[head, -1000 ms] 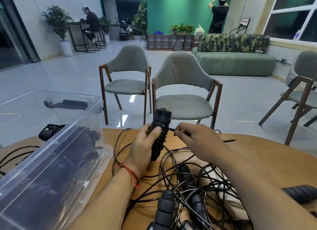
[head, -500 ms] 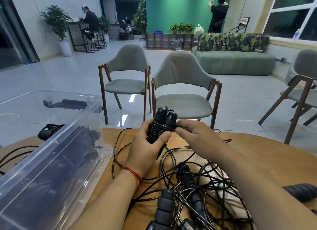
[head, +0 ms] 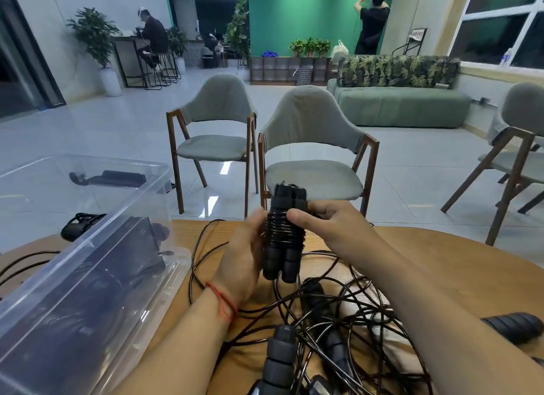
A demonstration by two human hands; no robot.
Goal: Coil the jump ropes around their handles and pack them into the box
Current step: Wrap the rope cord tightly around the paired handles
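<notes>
Two cord-wrapped handles [head: 284, 238] — upright — gripped by left hand [head: 244, 259] and right hand [head: 335, 226].

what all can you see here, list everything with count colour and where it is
coiled handles: one pair, black, rope wound round them, held above the table
loose handles: at least three, black, on the table
loose ropes: tangled heap, count unclear, black, on the table below the hands
box: one, clear plastic, left on the table, dark things inside
table: one, light wood, in front
chairs: three, grey with wooden frames, beyond the table
sofa: one, green, back right
people: at least two, dark clothes, far back
red string: one, on the left wrist
left hand: grips the coiled handles
right hand: pinches them near the top
</notes>
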